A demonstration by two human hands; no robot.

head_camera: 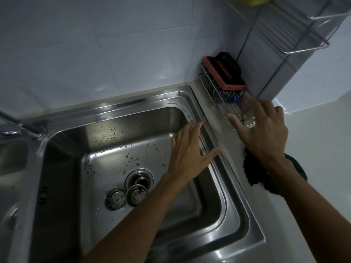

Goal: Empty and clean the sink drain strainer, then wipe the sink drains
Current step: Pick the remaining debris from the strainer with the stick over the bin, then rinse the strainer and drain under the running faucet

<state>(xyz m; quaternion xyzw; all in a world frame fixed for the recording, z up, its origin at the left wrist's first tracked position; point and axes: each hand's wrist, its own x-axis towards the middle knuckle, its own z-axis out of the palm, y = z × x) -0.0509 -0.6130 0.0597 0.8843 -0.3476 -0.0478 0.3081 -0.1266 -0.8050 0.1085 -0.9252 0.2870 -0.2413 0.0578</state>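
Note:
The steel sink [62,149] has an uncovered drain hole [139,180] in its floor. Two round metal strainers lie beside it, one [115,198] to the left and one [136,194] touching the drain's rim. Dark crumbs speckle the basin floor. My left hand [190,149] hovers over the sink's right side, fingers spread and holding nothing. My right hand [260,126] reaches over the counter toward a wire rack [228,109], fingers apart and empty. A dark cloth [256,173] lies on the counter under my right wrist, partly hidden by the arm.
The wire rack in the corner carries a red and black scrub brush [224,73], steel wool [218,93] and a blue item [234,98]. A tap [11,120] shows at the left edge. A wire wall shelf [296,29] hangs at the top right. Tiled wall stands behind.

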